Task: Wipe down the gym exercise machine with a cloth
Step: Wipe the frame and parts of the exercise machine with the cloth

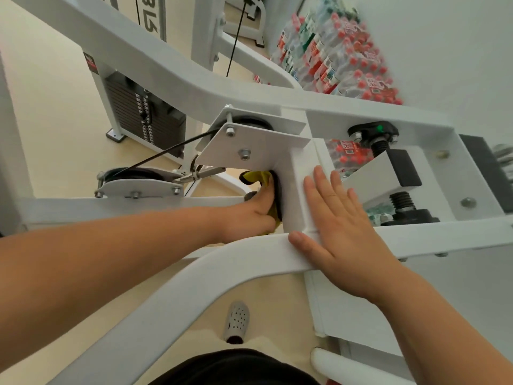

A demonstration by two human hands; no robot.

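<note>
Above the weight stack (144, 118), a white panel (144, 12) of the exercise machine (172, 79) bore large grey characters, seen sideways, that looked like "315". Just left of the stack, a red-and-black sticker (91, 63) was too blurred to read. Far to the stack's right, red labels (373, 84) on the bottle packs (347, 51) showed "30"; their smaller print was illegible.

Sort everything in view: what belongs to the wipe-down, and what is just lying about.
In the job:
yellow and black cloth, gripped by the left hand
white metal frame of the exercise machine
right hand, flat on that frame

Just lying about:
shrink-wrapped packs of red-capped water bottles
grey perforated shoe below the frame
</note>
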